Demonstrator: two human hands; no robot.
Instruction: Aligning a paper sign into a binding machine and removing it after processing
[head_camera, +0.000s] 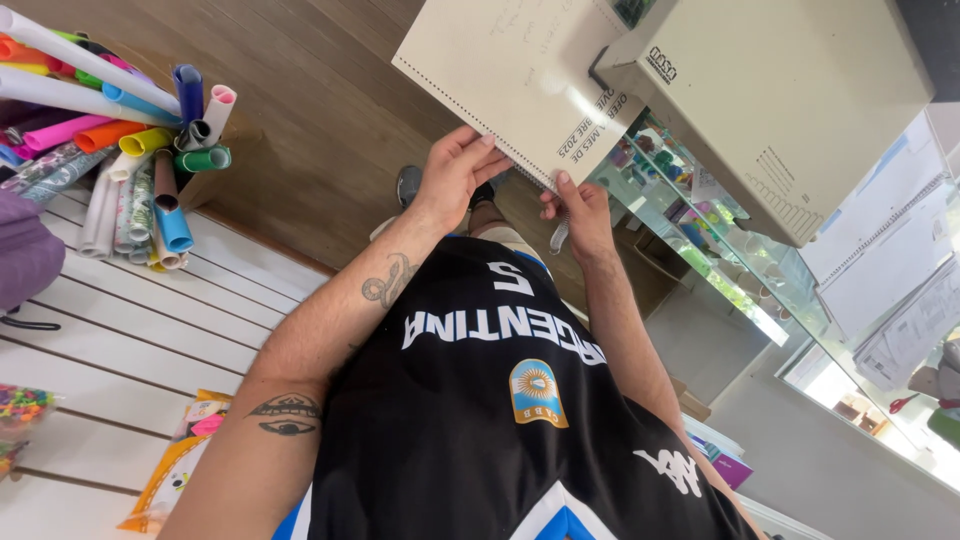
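At the far left a bundle of coloured paper rolls (120, 110) stands in a holder against a white slatted wall panel (120, 340), with a packet of beads (20, 405) below. Moving right, the left hand (455, 170) has its fingers spread along the punched edge of a cream sheet stack (500, 70), thumb underneath, pinching it. Just beside it, the right hand (580, 210) is closed on the same edge and seems to hold a small plastic binding piece (558, 237). The stack's far end sits in the mouth of a beige binding machine (790, 90), which rests on a glass tabletop (700, 250) over stocked shelves. The stack hangs mostly unsupported, so a loosened pinch could probably let the sheets fan apart and the holes fall out of line, or the stack could skew in the slot.
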